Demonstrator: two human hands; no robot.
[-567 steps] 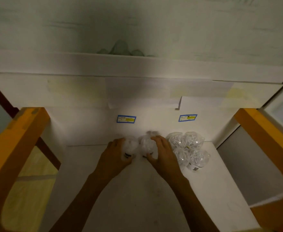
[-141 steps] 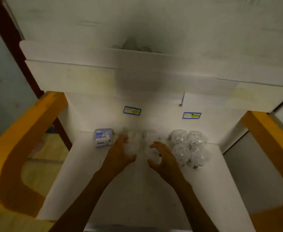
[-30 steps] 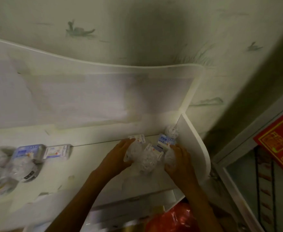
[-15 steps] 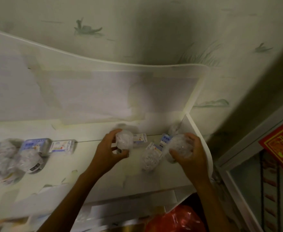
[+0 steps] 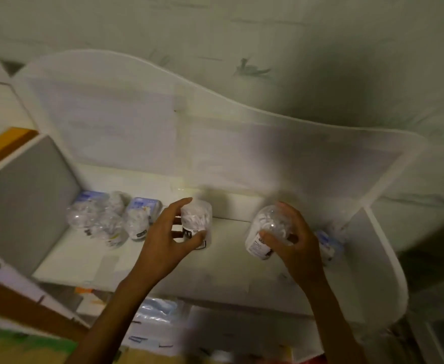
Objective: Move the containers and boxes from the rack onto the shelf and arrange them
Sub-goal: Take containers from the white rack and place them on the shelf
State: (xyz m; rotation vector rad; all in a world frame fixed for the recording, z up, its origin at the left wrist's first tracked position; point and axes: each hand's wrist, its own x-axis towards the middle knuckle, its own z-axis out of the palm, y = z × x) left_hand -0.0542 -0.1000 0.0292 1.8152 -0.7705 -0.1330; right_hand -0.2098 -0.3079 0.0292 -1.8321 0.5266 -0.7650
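Each of my hands holds a clear plastic container filled with white sticks, just above a white shelf [image 5: 231, 269]. My left hand [image 5: 168, 240] grips one container [image 5: 196, 219] upright near the shelf's middle. My right hand [image 5: 292, 240] grips another container [image 5: 267, 232], tilted, to the right of it. A cluster of similar containers [image 5: 102, 222] and small blue-and-white boxes [image 5: 143, 206] stands at the shelf's left end. More blurred boxes and containers [image 5: 330, 240] sit at the right end, behind my right hand.
The shelf has a tall wavy white back panel [image 5: 215, 143] and a curved right side wall [image 5: 383, 258]. A grey panel [image 5: 24, 206] closes the left side. Below the shelf lie packets and boxes [image 5: 152, 313]. An orange frame [image 5: 3, 145] shows at far left.
Both hands have carried their containers leftward along the shelf, away from the right-end pile. The view has swung left, so the left cluster now sits nearer the middle.
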